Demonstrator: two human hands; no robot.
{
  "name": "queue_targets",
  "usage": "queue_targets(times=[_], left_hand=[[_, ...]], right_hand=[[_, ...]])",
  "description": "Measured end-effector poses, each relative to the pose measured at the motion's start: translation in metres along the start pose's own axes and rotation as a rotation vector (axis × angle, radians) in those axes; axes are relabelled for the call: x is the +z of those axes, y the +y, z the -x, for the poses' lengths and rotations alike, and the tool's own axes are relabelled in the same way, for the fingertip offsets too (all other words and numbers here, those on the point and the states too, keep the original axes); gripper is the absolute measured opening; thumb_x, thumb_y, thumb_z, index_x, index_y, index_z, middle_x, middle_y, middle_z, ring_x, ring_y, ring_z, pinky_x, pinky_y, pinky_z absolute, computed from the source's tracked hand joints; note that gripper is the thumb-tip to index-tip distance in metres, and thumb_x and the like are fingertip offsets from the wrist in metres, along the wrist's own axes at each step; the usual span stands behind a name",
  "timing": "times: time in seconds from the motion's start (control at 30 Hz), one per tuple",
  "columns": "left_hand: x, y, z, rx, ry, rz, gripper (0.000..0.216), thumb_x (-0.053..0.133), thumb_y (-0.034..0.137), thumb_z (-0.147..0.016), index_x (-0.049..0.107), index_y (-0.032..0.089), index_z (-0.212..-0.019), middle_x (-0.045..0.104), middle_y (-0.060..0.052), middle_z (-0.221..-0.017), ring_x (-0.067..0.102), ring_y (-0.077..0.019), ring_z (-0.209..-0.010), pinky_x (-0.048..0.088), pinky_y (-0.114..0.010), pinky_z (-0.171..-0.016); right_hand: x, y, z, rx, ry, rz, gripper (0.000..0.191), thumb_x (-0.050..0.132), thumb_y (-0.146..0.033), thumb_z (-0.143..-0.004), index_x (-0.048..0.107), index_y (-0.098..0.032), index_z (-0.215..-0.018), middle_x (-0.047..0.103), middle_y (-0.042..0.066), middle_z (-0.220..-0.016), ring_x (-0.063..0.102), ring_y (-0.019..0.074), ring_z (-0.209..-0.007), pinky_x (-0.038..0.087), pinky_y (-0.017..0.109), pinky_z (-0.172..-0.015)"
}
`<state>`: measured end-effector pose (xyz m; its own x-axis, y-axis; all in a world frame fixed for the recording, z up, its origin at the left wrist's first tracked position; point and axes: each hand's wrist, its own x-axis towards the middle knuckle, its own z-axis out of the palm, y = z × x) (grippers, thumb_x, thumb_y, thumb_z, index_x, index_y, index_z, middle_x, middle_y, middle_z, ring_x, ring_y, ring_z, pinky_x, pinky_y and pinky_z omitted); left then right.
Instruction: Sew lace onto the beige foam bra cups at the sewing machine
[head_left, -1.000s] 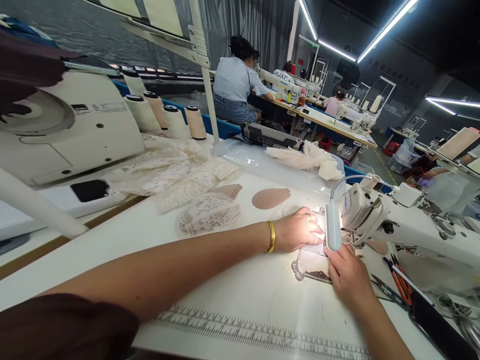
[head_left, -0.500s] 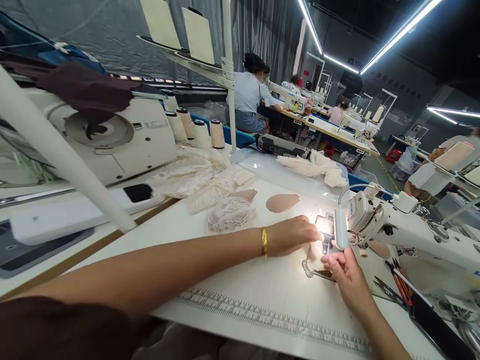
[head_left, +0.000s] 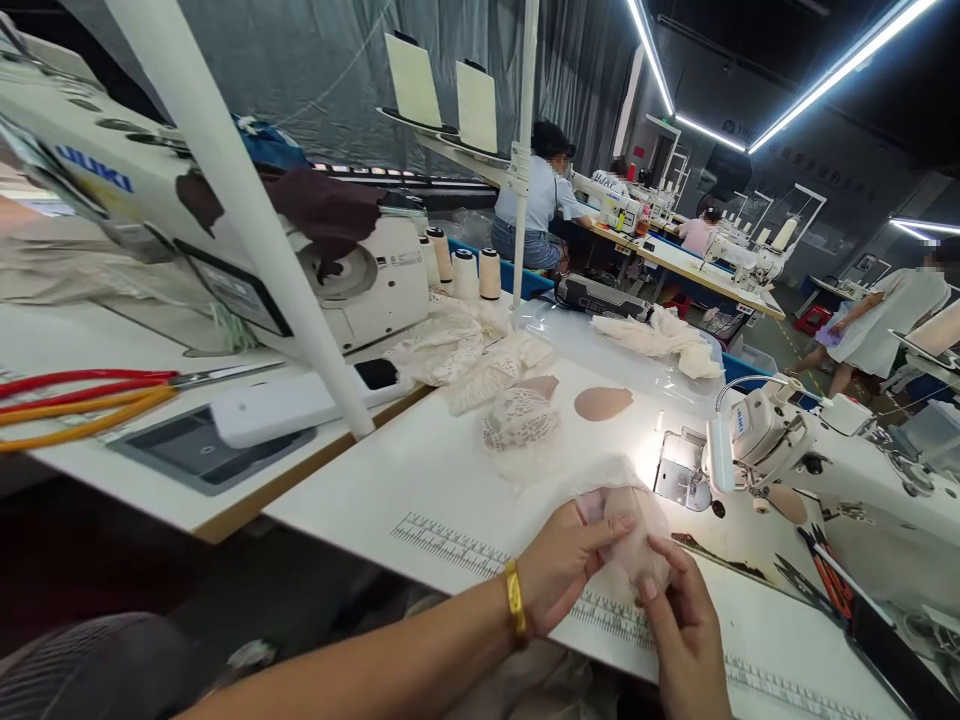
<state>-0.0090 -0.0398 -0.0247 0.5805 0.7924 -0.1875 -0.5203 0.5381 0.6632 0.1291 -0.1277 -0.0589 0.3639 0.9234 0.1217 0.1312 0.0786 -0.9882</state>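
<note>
Both hands hold a pale pink fabric piece with sheer lace (head_left: 634,535) above the front edge of the white sewing table (head_left: 450,480). My left hand (head_left: 562,575), with a gold bangle on its wrist, pinches the piece's left side. My right hand (head_left: 679,625) grips its lower right edge. The white sewing machine (head_left: 772,430) stands to the right, its lamp lighting the needle plate (head_left: 679,470). A lace-covered cup (head_left: 521,420) and a tan oval pad (head_left: 604,403) lie farther back on the table.
Heaps of cream lace (head_left: 465,350) and thread cones (head_left: 469,272) sit at the back left by a second machine (head_left: 352,280). Red- and orange-handled scissors (head_left: 82,395) lie at far left. Scissors (head_left: 825,580) rest at right. Other people work at benches behind.
Both hands drew back from under the machine's needle toward the table's front edge, bringing the fabric piece with them. The camera swung left and lower.
</note>
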Motion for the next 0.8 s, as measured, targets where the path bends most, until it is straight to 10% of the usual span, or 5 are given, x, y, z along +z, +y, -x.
queue_targets(times=[0.2, 0.5, 0.8], left_hand=[[0.004, 0.004, 0.013, -0.092, -0.205, -0.096, 0.056, 0.093, 0.035, -0.065, 0.075, 0.016, -0.115, 0.075, -0.01, -0.108, 0.069, -0.0247, -0.099, 0.052, -0.031, -0.086], [0.004, -0.001, -0.01, 0.032, 0.164, 0.008, 0.047, 0.094, 0.044, -0.062, 0.08, 0.012, -0.094, 0.077, -0.011, -0.094, 0.068, -0.0242, -0.097, 0.053, -0.03, -0.084], [0.011, 0.001, -0.009, 0.014, 0.19, 0.024, 0.047, 0.093, 0.046, -0.063, 0.079, 0.012, -0.092, 0.077, -0.01, -0.093, 0.069, -0.021, -0.087, 0.053, -0.03, -0.082]], right_hand=[[-0.012, -0.013, -0.025, 0.244, -0.134, -0.272, 0.069, 0.056, -0.067, -0.092, 0.044, -0.033, -0.151, 0.059, 0.008, -0.144, 0.061, 0.0276, -0.125, 0.057, 0.042, -0.093], [0.002, 0.003, -0.018, 0.219, -0.002, -0.415, 0.088, 0.083, -0.05, -0.078, 0.036, -0.031, -0.151, 0.07, 0.009, -0.125, 0.07, 0.0256, -0.103, 0.059, 0.036, -0.079], [-0.001, 0.015, -0.022, 0.15, 0.054, -0.365, 0.078, 0.078, -0.051, -0.083, 0.04, -0.031, -0.148, 0.066, 0.01, -0.132, 0.067, 0.0272, -0.116, 0.06, 0.038, -0.087]])
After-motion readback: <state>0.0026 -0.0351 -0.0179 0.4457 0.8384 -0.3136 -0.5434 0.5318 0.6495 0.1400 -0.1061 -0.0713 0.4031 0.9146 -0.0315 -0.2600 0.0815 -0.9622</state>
